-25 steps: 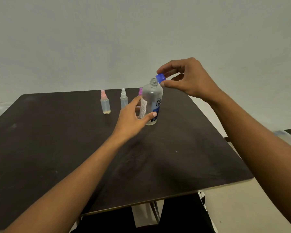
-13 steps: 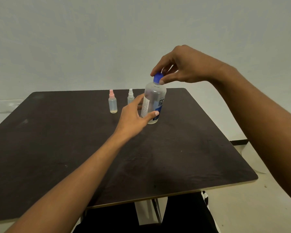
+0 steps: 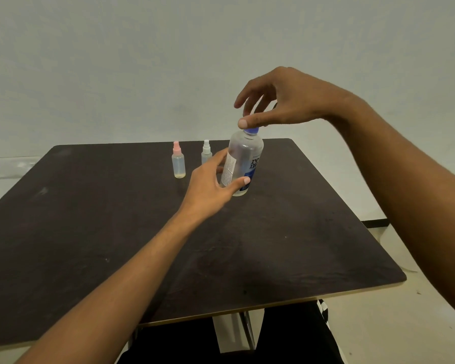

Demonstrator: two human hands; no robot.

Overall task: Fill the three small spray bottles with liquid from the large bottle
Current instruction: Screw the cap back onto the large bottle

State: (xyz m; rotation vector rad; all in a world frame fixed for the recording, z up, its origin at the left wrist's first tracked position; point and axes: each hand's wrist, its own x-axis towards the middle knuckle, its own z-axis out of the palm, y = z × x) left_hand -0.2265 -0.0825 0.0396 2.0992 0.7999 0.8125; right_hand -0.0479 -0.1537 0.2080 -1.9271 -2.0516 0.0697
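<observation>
The large clear bottle (image 3: 243, 156) with a blue-and-white label stands upright near the far middle of the dark table (image 3: 90, 232). My left hand (image 3: 210, 182) grips its lower body from the left. My right hand (image 3: 286, 101) hovers over the top, thumb and a finger pinching the blue cap (image 3: 251, 130), which sits on the neck; the index finger is lifted. To the left stand a small spray bottle with a pink top (image 3: 178, 164) and one with a white top (image 3: 206, 153), partly behind my left hand. A third small bottle is hidden.
A plain pale wall rises behind the table. The table's right edge and rounded front corner (image 3: 402, 277) drop off to a light floor. A metal table leg (image 3: 247, 332) and dark cloth show under the front edge.
The blue cap, held beside the open neck a second ago, now sits on the bottle. My right hand has stayed on it, with the index finger now lifted. The left hand's hold is unchanged.
</observation>
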